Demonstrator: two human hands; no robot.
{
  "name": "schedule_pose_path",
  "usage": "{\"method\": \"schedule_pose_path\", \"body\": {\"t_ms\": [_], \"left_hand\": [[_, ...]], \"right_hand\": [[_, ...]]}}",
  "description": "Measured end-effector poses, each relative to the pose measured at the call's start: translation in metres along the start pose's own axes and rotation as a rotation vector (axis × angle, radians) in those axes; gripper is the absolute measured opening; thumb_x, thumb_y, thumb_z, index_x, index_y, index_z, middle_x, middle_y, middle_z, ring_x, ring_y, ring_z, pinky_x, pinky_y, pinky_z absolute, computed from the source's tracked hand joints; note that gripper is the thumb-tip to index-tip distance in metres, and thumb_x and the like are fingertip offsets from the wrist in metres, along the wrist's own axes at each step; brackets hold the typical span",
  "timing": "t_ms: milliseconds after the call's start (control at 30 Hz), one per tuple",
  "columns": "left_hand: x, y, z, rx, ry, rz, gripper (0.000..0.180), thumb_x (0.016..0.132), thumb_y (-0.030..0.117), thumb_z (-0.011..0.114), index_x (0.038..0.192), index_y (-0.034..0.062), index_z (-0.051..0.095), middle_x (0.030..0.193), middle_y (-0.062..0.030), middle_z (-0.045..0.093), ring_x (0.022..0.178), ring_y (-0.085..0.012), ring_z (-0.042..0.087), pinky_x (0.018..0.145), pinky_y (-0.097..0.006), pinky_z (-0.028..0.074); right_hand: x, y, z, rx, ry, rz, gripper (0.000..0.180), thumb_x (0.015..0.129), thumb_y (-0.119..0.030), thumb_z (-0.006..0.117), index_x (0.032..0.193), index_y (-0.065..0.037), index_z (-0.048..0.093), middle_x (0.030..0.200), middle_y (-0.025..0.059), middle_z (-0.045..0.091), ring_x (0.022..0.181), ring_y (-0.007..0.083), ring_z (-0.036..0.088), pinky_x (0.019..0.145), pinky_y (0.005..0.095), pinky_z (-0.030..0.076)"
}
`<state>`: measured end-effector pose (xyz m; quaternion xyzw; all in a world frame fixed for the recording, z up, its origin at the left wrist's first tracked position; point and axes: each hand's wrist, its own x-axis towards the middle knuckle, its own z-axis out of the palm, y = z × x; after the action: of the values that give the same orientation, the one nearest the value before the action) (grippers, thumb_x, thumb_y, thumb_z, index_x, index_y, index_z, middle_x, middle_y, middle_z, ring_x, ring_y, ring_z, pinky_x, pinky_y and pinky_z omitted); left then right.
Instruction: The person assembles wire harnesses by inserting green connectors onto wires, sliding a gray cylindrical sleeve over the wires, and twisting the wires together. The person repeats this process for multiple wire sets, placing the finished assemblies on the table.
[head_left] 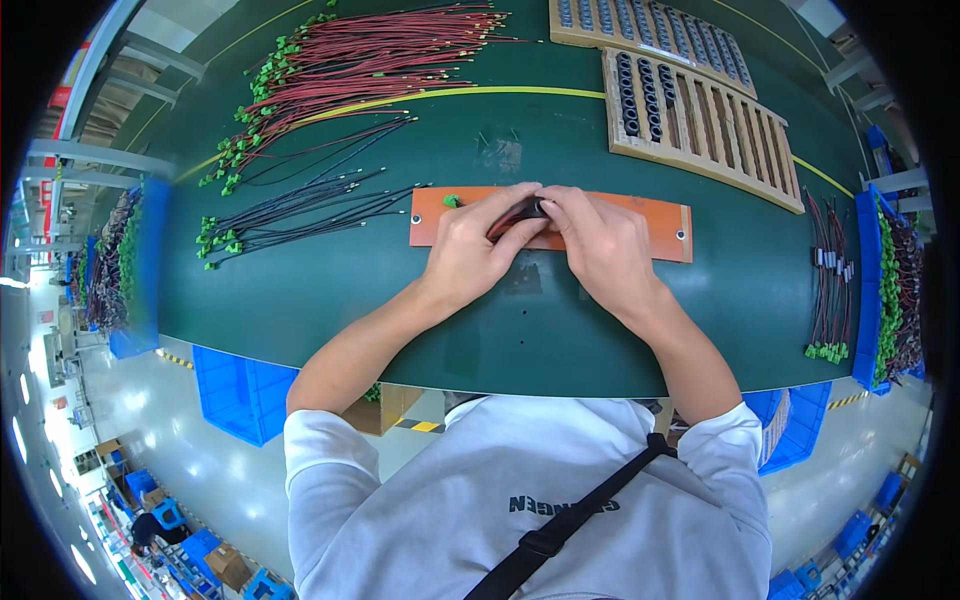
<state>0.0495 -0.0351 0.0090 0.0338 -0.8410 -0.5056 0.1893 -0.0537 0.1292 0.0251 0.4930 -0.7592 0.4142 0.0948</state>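
Both hands meet over an orange flat board (660,222) on the green table (330,290). My left hand (480,245) pinches red and black wires (505,222) against the board. My right hand (595,240) grips a small dark ring-shaped part (537,209) at the fingertips, where the wires pass. A small green connector (452,201) lies on the board's left end, just beyond my left hand's knuckles. The fingertips hide how the wires and the dark part join.
Bundles of red wires (370,60) and black wires (300,210) with green connectors lie at the left. Two wooden slotted racks (710,115) with dark ring parts stand at the back right. Finished wire sets (830,280) lie at the right. Blue bins (240,390) sit below the table's edge.
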Motion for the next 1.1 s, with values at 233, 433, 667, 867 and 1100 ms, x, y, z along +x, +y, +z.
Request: {"method": "schedule_pose_path", "body": {"t_ms": [233,433,667,867,1100], "left_hand": [[0.011,0.021,-0.006,0.135,-0.168,-0.010,0.037,0.092,0.016,0.076,0.123,-0.0037,0.068,0.108,-0.0161,0.075,0.098,-0.0230,0.074,0.089,-0.033,0.057],[0.058,0.014,-0.014,-0.427,-0.488,-0.259,0.041,0.105,0.033,0.061,0.119,-0.0046,0.071,0.103,-0.0155,0.075,0.097,-0.0197,0.071,0.086,-0.031,0.055],[0.052,0.008,0.023,-0.458,-0.475,-0.319,0.017,0.098,0.015,0.072,0.099,-0.0019,0.073,0.081,-0.0039,0.070,0.069,-0.0070,0.063,0.060,-0.023,0.050],[0.043,0.001,0.030,-0.532,-0.402,-0.286,0.014,0.102,0.013,0.066,0.102,-0.0009,0.070,0.086,-0.0061,0.070,0.070,-0.0093,0.064,0.063,-0.024,0.051],[0.045,0.003,0.026,-0.479,-0.451,-0.276,0.015,0.104,0.011,0.062,0.103,-0.0025,0.068,0.088,-0.0091,0.071,0.073,-0.0124,0.067,0.067,-0.027,0.055]], "right_hand": [[-0.007,0.024,-0.042,0.288,0.144,0.197,0.008,0.096,-0.002,0.065,0.101,0.001,0.070,0.099,0.0126,0.071,0.089,0.0247,0.069,0.078,0.0326,0.055],[-0.031,0.046,-0.057,0.538,0.031,0.171,0.009,0.097,-0.004,0.065,0.101,0.000,0.072,0.099,0.0103,0.070,0.096,0.0198,0.065,0.085,0.0309,0.051],[-0.037,0.045,-0.042,0.566,0.147,0.467,0.011,0.096,-0.006,0.070,0.105,0.001,0.073,0.096,0.0076,0.070,0.087,0.0148,0.065,0.080,0.0275,0.052],[-0.038,0.044,-0.042,0.553,0.087,0.551,0.016,0.095,-0.012,0.074,0.088,0.002,0.074,0.083,0.0039,0.066,0.078,0.0098,0.060,0.069,0.0257,0.047],[-0.039,0.046,-0.042,0.636,0.094,0.566,0.018,0.096,-0.012,0.073,0.088,0.003,0.073,0.085,0.0046,0.066,0.076,0.0087,0.061,0.066,0.0251,0.049]]}}
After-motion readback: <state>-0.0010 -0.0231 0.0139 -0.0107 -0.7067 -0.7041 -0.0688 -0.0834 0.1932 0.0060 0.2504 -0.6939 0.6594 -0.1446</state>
